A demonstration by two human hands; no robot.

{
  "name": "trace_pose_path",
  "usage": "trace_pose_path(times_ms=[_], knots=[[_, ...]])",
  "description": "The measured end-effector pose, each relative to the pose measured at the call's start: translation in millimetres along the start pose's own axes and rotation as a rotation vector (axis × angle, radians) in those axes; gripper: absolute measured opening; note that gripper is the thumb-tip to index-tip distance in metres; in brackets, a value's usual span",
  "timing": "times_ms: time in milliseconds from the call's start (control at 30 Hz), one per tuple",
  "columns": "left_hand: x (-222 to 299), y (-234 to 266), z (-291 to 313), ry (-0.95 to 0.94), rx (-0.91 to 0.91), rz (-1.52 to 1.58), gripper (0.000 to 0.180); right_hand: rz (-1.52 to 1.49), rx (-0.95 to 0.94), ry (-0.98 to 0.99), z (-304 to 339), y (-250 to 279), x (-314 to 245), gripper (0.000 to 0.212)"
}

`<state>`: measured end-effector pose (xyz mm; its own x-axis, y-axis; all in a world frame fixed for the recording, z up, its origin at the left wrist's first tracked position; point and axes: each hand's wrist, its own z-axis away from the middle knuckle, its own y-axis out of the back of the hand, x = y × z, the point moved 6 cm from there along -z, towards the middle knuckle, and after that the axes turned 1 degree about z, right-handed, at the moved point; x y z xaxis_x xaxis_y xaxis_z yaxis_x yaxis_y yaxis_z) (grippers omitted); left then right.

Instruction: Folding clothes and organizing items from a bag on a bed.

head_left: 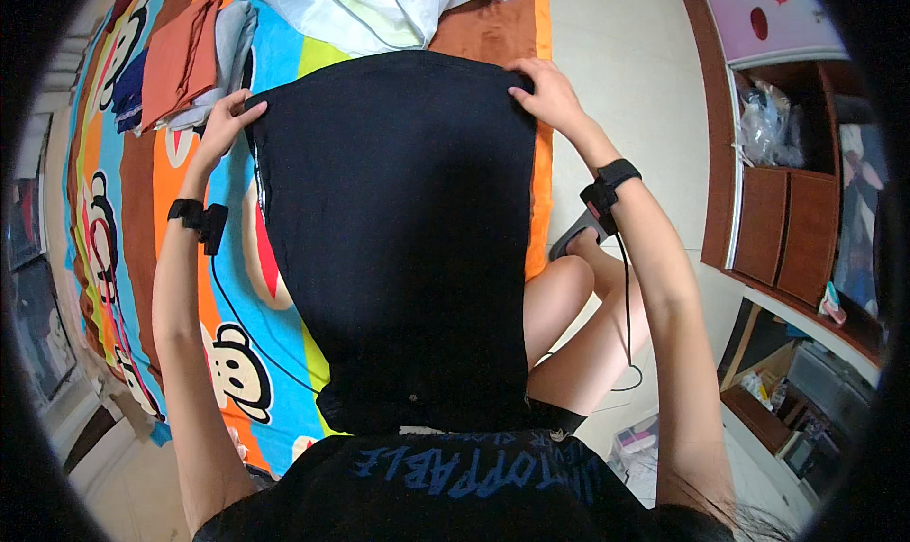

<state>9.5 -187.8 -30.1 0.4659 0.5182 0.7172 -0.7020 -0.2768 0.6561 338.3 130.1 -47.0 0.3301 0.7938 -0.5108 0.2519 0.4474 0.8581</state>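
Note:
A black garment [398, 210] lies spread flat in front of me, its far hem stretched between my hands and its near end by my lap. Its exact kind cannot be made out; a small button shows near the close end, and a thin pale line runs along its left edge. My left hand [227, 125] pinches the far left corner, thumb on top. At the far right corner my right hand [548, 95] grips the cloth, thumb over the edge and fingers beyond it. Both wrists carry black straps with small boxes and cables.
Beneath lies a colourful striped bedsheet [284, 371] with cartoon faces. Folded clothes [180, 63] are stacked at the far left. White sheer fabric [351, 7] is heaped at the far edge. To the right are my bare legs [592, 352], the pale floor [635, 68] and a brown cabinet [785, 225].

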Motion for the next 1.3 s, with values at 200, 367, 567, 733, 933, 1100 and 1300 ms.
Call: trace_pose_path(times_ms=[200,367,567,733,933,1100,1300], knots=[[25,23,4,-0.058,-0.104,-0.429,0.021,0.100,-0.103,0.036,0,-13,23,0.036],[8,47,6,0.016,-0.008,-0.036,0.021,-0.073,-0.175,-0.117,0,10,68,0.036],[-4,49,4,0.030,0.153,-0.372,0.028,-0.180,-0.203,-0.163,2,33,71,0.039],[-4,43,4,-0.064,0.320,-0.705,0.036,0.055,-0.203,0.016,3,32,60,0.031],[16,29,5,-0.167,0.393,-0.810,0.036,0.173,-0.124,-0.148,5,26,67,0.030],[3,31,5,-0.171,0.499,-0.819,0.032,0.358,0.007,-0.155,3,29,76,0.032],[-3,16,0,-0.074,0.379,-0.877,0.033,0.347,0.012,-0.200,-1,19,73,0.027]])
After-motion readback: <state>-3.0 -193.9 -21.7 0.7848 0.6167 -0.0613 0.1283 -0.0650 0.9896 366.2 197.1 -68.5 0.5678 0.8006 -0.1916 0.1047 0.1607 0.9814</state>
